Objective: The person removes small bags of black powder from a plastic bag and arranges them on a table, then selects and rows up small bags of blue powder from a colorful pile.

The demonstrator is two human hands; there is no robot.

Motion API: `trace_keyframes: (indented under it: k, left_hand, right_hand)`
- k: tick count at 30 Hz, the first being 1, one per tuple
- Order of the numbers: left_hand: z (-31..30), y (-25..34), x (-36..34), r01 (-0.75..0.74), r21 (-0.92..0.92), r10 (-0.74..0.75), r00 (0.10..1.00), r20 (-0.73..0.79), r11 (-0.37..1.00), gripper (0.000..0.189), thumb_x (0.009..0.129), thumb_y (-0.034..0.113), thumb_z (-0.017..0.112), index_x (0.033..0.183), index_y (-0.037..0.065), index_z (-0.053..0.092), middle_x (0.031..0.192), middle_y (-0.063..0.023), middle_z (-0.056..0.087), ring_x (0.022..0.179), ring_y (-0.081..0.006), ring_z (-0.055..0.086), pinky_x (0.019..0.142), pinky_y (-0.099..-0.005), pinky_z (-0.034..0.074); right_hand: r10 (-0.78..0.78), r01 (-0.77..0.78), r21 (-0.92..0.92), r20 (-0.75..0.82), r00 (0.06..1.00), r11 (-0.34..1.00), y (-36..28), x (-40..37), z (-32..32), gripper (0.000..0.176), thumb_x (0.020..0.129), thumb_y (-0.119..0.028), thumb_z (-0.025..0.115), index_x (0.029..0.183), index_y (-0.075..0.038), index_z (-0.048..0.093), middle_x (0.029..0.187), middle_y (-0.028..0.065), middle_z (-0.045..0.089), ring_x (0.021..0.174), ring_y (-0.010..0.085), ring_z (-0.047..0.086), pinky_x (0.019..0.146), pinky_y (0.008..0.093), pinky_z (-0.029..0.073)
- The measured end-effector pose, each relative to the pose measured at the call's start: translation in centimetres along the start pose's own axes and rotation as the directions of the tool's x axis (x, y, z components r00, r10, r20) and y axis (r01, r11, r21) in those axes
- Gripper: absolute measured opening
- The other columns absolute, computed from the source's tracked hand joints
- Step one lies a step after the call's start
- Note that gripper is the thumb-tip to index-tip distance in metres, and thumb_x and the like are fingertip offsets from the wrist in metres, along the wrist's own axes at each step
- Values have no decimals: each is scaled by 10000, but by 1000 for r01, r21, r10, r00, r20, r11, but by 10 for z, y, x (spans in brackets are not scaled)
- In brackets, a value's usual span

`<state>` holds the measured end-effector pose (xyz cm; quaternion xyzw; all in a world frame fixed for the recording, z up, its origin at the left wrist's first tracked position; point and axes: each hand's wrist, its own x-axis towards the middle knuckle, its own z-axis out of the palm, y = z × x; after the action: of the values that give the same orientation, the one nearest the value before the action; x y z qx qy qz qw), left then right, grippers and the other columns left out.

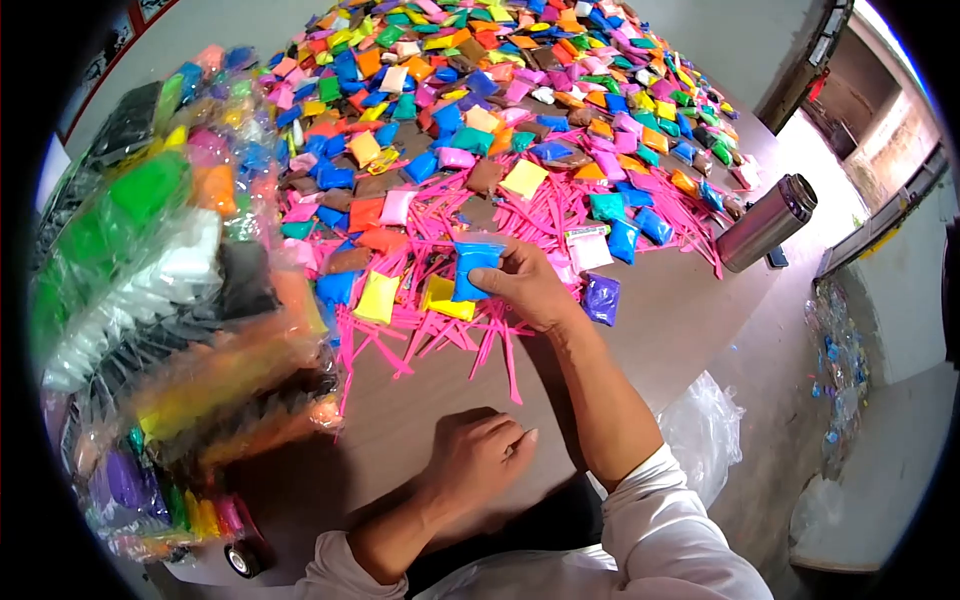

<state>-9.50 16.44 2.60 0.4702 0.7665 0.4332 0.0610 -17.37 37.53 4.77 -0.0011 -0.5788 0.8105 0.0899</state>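
Note:
My right hand (pixel 527 287) pinches a small blue packet (pixel 470 272) in clear plastic between thumb and fingers, above the near edge of the heap. Under and around it lie pink plastic strips (pixel 510 375), a yellow packet (pixel 448 298) and another yellow packet (pixel 377 297). A purple packet (pixel 601 298) rests right of the right hand, near a white labelled packet (pixel 588 247). My left hand (pixel 485 455) is closed over the brown table (pixel 420 400) near its front edge, fingers curled inward, with nothing showing in it.
A large heap of coloured packets (pixel 480 115) covers the back of the table. Bulky clear bags of packets (pixel 180 270) are piled at the left. A steel flask (pixel 765 225) stands at the right edge. Clear plastic (pixel 703 430) lies below, right of my arm.

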Motion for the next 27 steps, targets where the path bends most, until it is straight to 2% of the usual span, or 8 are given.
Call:
trace_keyframes:
  k: [2, 6, 11, 14, 15, 18, 21, 27]
  left_hand:
    - [-2, 3, 1, -17, -73, 17, 1000, 0, 997, 264, 878, 93, 669, 679, 8, 517, 657, -143, 525, 556, -322, 519, 524, -406, 420]
    - [-3, 9, 3, -7, -116, 2, 999, -44, 993, 266, 882, 100, 670, 680, 9, 523, 662, -145, 532, 559, -325, 526, 523, -410, 421]
    - [-1, 7, 0, -15, -99, 10, 999, -54, 995, 277, 886, 108, 673, 672, 15, 523, 664, -141, 540, 555, -327, 535, 517, -412, 422]
    - [0, 6, -1, -13, -98, 7, 998, -62, 995, 289, 885, 112, 676, 666, 18, 514, 659, -139, 533, 550, -330, 533, 514, -415, 419]
    - [0, 6, -1, -6, -97, 0, 998, -66, 995, 289, 885, 112, 676, 666, 18, 514, 659, -139, 533, 550, -330, 533, 514, -415, 419]
    - [0, 5, 0, -17, -109, 8, 996, -87, 994, 297, 882, 116, 679, 662, 18, 504, 652, -135, 528, 540, -338, 529, 507, -423, 413]
    - [-1, 1, 1, 15, -182, -33, 995, -96, 983, 302, 885, 112, 665, 653, 17, 496, 651, -147, 519, 554, -312, 526, 523, -399, 415]
    - [-15, -4, 4, 181, -416, -192, 981, 15, 891, 266, 949, 256, 605, 882, 0, 632, 695, -95, 539, 621, -189, 512, 587, -350, 418]
  right_hand:
    - [36, -35, -57, 16, 999, 998, 0, -2, -1, 340, 900, -134, 744, 1200, -9, 643, 963, 3, 682, 844, 79, 629, 775, 263, 530]
    - [8, -6, -113, 17, 1000, 994, -2, -7, 4, 310, 894, -141, 751, 1169, -20, 673, 924, -13, 684, 830, 69, 622, 749, 253, 518]
    - [-17, 16, -95, -12, 1000, 995, -5, -12, 6, 310, 933, -268, 731, 1121, -25, 694, 909, -23, 683, 783, 54, 600, 704, 247, 504]
    - [51, -49, -155, 8, 999, 987, 1, -13, -6, 306, 928, -267, 736, 1120, -31, 695, 907, -23, 685, 771, 58, 599, 689, 246, 503]
    - [36, -38, -191, -12, 999, 981, 5, -10, -9, 270, 901, -241, 766, 1062, -33, 704, 850, -3, 690, 708, 73, 619, 613, 243, 507]
    - [7, -12, -142, -34, 999, 990, -1, -15, -5, 246, 904, -213, 759, 1059, -32, 696, 849, 4, 690, 705, 82, 628, 608, 241, 515]
    - [80, -86, -119, -55, 995, 989, -22, -35, 3, 281, 911, -222, 748, 1097, -19, 689, 888, 6, 689, 751, 87, 625, 670, 248, 508]
    - [243, -256, -80, -141, 960, 963, -17, -121, 25, 284, 918, -125, 729, 1176, -13, 690, 967, 11, 706, 888, 90, 640, 810, 268, 526]
